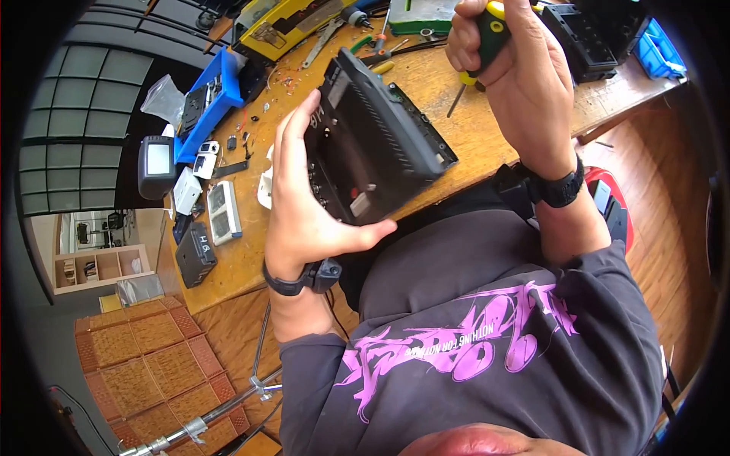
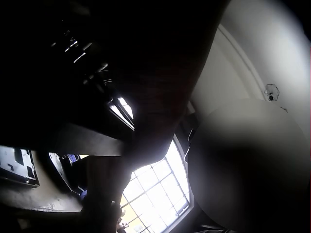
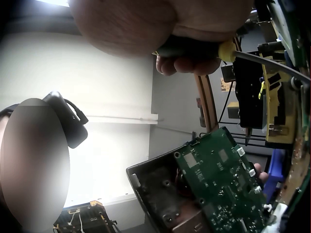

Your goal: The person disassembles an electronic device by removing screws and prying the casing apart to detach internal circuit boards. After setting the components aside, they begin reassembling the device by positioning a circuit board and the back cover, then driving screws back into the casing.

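My left hand [image 1: 293,216] holds a black plastic casing [image 1: 365,144] tilted up at the table's front edge, fingers along its far left side and thumb at the near side. A green circuit board [image 3: 221,179] sits at the casing's open side in the right wrist view, skewed against the frame. Higher up and to the right, my right hand [image 1: 528,83] grips a screwdriver [image 1: 494,36] by its green and yellow handle. Its thin shaft points down toward the tabletop, apart from the casing. The left wrist view is mostly dark.
On the wooden table [image 1: 281,83] stand a blue tray [image 1: 228,87] of parts and a yellow toolbox [image 1: 281,26]. White devices [image 1: 223,211] and a black box [image 1: 195,254] lie at left. Black units [image 1: 582,42] and a blue bin [image 1: 658,49] stand at right.
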Motion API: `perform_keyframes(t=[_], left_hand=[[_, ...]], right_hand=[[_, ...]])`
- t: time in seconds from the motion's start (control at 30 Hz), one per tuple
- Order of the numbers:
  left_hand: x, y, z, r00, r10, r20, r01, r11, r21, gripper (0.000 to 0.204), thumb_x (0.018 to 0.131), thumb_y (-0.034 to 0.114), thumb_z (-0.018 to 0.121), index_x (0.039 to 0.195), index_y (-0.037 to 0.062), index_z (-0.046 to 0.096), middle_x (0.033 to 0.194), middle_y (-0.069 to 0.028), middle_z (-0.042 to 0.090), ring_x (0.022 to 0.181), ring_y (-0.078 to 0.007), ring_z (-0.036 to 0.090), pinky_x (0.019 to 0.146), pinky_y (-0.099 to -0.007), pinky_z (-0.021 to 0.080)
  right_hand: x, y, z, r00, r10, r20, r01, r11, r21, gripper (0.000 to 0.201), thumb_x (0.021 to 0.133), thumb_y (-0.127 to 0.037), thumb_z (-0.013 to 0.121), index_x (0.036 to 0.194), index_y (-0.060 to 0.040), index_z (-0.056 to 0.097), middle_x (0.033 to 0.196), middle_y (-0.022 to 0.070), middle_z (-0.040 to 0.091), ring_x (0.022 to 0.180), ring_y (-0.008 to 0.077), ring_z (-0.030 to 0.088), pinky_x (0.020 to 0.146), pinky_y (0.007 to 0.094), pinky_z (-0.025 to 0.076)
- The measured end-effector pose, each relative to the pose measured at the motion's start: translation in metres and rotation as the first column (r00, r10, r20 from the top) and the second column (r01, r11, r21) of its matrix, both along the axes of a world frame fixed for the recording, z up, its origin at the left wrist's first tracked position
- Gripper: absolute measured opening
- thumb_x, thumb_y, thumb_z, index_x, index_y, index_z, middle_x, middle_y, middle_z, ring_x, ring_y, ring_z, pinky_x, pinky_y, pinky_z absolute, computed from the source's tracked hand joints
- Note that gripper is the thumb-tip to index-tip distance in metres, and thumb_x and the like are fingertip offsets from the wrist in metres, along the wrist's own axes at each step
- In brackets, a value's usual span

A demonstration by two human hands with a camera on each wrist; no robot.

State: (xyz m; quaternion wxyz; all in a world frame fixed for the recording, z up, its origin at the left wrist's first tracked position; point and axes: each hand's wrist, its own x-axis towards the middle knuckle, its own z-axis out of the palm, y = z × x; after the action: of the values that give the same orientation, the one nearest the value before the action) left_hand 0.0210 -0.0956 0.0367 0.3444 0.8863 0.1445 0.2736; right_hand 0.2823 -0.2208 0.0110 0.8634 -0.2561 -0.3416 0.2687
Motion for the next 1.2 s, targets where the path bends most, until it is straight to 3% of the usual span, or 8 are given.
perform_keyframes(t=[0.03, 0.07, 0.13, 0.37, 0.93, 1.03, 1.1, 1.2], left_hand=[[0.001, -0.003, 0.003, 0.99, 0.085, -0.113, -0.05, 0.958, 0.283, 0.148, 0.049, 0.04, 0.109, 0.174, 0.0006, 0.043, 0.162, -0.0227, 0.055, 0.151, -0.044, 0.055, 0.131, -0.0523, 0.041], [0.003, -0.004, 0.001, 0.99, 0.078, -0.115, -0.044, 0.96, 0.278, 0.148, 0.049, 0.04, 0.109, 0.174, 0.0006, 0.043, 0.162, -0.0227, 0.055, 0.151, -0.044, 0.055, 0.131, -0.0523, 0.041], [0.007, -0.004, -0.004, 0.961, 0.196, -0.195, -0.082, 0.877, 0.474, 0.146, 0.049, 0.042, 0.109, 0.174, 0.0036, 0.044, 0.162, -0.0217, 0.054, 0.152, -0.0437, 0.054, 0.13, -0.0546, 0.039], [0.009, -0.002, -0.017, 0.894, 0.198, -0.403, 0.004, 0.893, 0.45, 0.144, 0.047, 0.039, 0.11, 0.172, 0.0058, 0.048, 0.157, -0.0198, 0.059, 0.149, -0.0418, 0.057, 0.128, -0.0548, 0.041], [0.016, -0.003, -0.022, 0.877, 0.178, -0.447, 0.022, 0.914, 0.406, 0.142, 0.051, 0.04, 0.112, 0.172, 0.0058, 0.047, 0.159, -0.0201, 0.057, 0.149, -0.0435, 0.054, 0.13, -0.0555, 0.038], [0.017, -0.003, -0.021, 0.877, 0.177, -0.447, 0.021, 0.915, 0.403, 0.141, 0.052, 0.04, 0.112, 0.171, 0.0049, 0.046, 0.159, -0.0203, 0.057, 0.15, -0.0438, 0.054, 0.13, -0.0555, 0.039], [0.018, -0.004, -0.02, 0.874, 0.181, -0.451, 0.019, 0.914, 0.404, 0.141, 0.052, 0.041, 0.112, 0.171, 0.0043, 0.046, 0.159, -0.0204, 0.057, 0.15, -0.0439, 0.054, 0.13, -0.0555, 0.039], [0.02, -0.005, -0.018, 0.863, 0.198, -0.464, 0.004, 0.917, 0.398, 0.14, 0.053, 0.042, 0.112, 0.171, 0.0031, 0.046, 0.159, -0.0207, 0.057, 0.151, -0.0439, 0.054, 0.131, -0.0555, 0.039]], right_hand=[[0.002, 0.0, -0.001, 1.0, 0.031, -0.005, -0.03, 0.999, 0.023, 0.047, 0.13, -0.042, 0.044, 0.119, -0.0028, 0.068, 0.091, 0.0039, 0.065, 0.079, 0.013, 0.059, 0.075, 0.0287, 0.05], [0.002, 0.0, 0.0, 1.0, 0.025, -0.006, -0.025, 1.0, 0.018, 0.047, 0.13, -0.042, 0.044, 0.119, -0.0028, 0.068, 0.091, 0.0039, 0.065, 0.079, 0.013, 0.059, 0.075, 0.0287, 0.05], [0.002, 0.0, 0.001, 1.0, 0.027, -0.013, -0.027, 0.999, 0.027, 0.048, 0.13, -0.042, 0.043, 0.118, -0.0028, 0.068, 0.092, 0.0042, 0.065, 0.08, 0.0132, 0.06, 0.076, 0.0284, 0.051], [0.008, 0.001, -0.004, 0.998, -0.004, 0.06, 0.002, 1.0, 0.031, 0.047, 0.13, -0.038, 0.041, 0.12, -0.0018, 0.069, 0.093, 0.0043, 0.065, 0.081, 0.0132, 0.061, 0.077, 0.0273, 0.051], [0.011, 0.001, -0.005, 0.997, -0.016, 0.078, 0.016, 1.0, 0.002, 0.048, 0.13, -0.04, 0.043, 0.118, -0.0031, 0.072, 0.093, 0.0025, 0.065, 0.081, 0.0115, 0.061, 0.075, 0.0259, 0.05], [0.011, -0.003, -0.001, 0.989, -0.062, 0.136, 0.074, 0.994, -0.083, 0.048, 0.13, -0.04, 0.044, 0.116, -0.0039, 0.073, 0.094, 0.0021, 0.067, 0.081, 0.0101, 0.062, 0.074, 0.0253, 0.049], [0.007, -0.01, 0.007, 0.978, -0.069, 0.196, 0.121, 0.956, -0.269, 0.047, 0.129, -0.04, 0.046, 0.116, -0.0047, 0.074, 0.095, 0.0018, 0.069, 0.079, 0.009, 0.062, 0.072, 0.0243, 0.048], [0.01, 0.0, -0.006, 0.995, 0.002, 0.097, 0.023, 0.966, -0.259, 0.044, 0.129, -0.038, 0.047, 0.114, -0.0055, 0.073, 0.094, 0.0013, 0.069, 0.078, 0.0086, 0.061, 0.071, 0.024, 0.047]])
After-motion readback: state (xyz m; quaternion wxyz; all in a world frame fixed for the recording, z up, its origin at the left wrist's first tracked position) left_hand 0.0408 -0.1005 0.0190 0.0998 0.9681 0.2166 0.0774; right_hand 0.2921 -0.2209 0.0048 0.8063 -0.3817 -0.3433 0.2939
